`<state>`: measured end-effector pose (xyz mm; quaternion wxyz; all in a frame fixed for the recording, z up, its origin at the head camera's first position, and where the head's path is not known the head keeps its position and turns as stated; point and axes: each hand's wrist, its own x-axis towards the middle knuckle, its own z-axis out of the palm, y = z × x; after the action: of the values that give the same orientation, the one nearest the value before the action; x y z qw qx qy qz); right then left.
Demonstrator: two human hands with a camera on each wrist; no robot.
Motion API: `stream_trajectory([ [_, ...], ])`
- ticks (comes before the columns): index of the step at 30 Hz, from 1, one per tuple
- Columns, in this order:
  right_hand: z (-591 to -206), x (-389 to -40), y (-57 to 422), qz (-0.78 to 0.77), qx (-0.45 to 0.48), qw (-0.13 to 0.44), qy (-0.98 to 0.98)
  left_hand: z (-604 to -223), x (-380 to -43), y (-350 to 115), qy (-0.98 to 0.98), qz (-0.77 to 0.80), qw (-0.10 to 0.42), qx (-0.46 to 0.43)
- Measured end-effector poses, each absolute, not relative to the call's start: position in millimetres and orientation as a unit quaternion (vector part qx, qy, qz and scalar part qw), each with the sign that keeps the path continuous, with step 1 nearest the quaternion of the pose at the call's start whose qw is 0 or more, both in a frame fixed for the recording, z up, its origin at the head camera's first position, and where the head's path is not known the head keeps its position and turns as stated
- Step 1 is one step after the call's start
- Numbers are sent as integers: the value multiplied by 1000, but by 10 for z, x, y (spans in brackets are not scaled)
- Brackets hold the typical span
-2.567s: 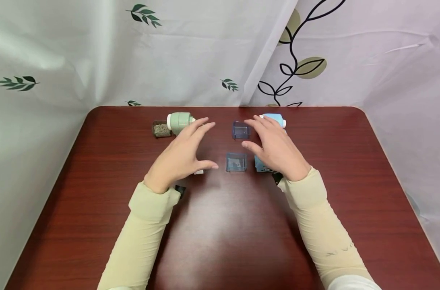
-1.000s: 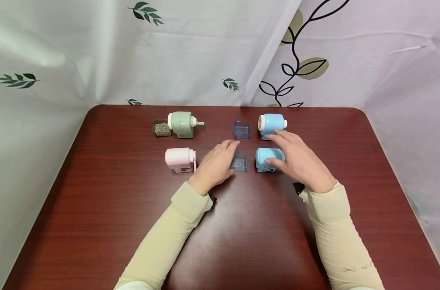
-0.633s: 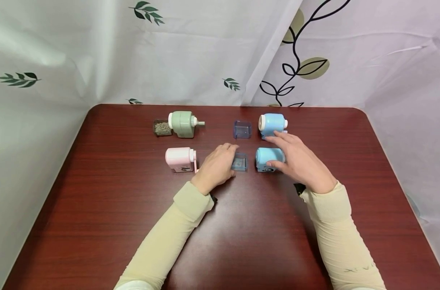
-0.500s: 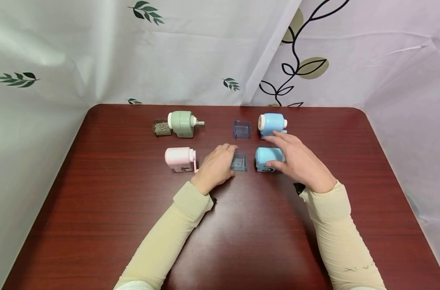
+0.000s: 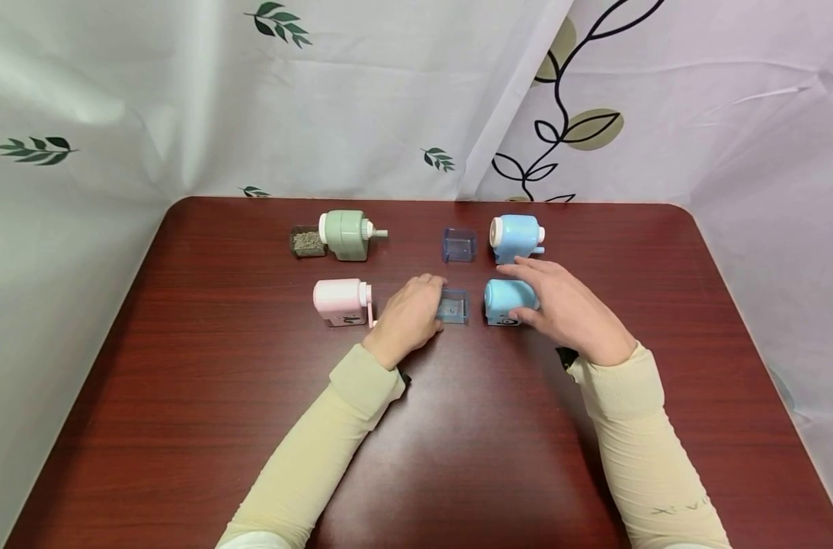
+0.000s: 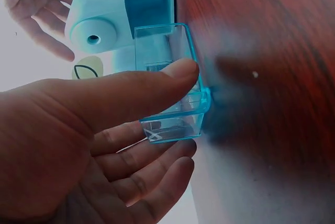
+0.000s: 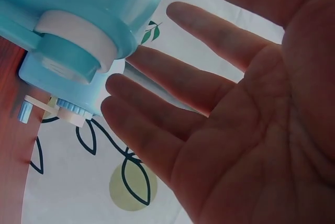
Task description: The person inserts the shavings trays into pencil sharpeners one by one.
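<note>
My left hand (image 5: pixel 409 313) has its thumb and fingers on opposite sides of a small clear blue shavings drawer (image 5: pixel 453 309), pinching it on the table. In the left wrist view the thumb lies across the drawer (image 6: pixel 162 43), facing the square slot of a light-blue pencil sharpener (image 6: pixel 104 4). My right hand (image 5: pixel 567 305) is spread at the right end of that pencil sharpener (image 5: pixel 501 296), thumb on the near side and fingers toward the far side. In the right wrist view its fingers are loosely extended beside the sharpener's crank end (image 7: pixel 78 41).
Behind stand another blue pencil sharpener (image 5: pixel 516 235) and a separate clear drawer (image 5: pixel 459 245). On the left are a green sharpener (image 5: pixel 346 235), a drawer with shavings (image 5: pixel 308 242) and a pink sharpener (image 5: pixel 341 299). A patterned curtain (image 5: pixel 361 99) hangs behind the table (image 5: pixel 416 442).
Both hands have come down; the left has moved right to the drawer and its fingers have drawn closer together. The right has moved right and nearer, to the light-blue sharpener's end.
</note>
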<state>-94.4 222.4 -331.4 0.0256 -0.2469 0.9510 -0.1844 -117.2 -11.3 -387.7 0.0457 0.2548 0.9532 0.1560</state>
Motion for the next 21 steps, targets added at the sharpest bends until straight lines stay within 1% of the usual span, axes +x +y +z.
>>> stream_trajectory([
  [8, -3348, -943, 2213, -179, -261, 27, 948, -3906, -1171, -113, 954, 160, 40, 250],
  [21, -3374, -942, 2197, -189, -250, 19, 949, -3888, -1178, -104, 955, 153, 26, 254],
])
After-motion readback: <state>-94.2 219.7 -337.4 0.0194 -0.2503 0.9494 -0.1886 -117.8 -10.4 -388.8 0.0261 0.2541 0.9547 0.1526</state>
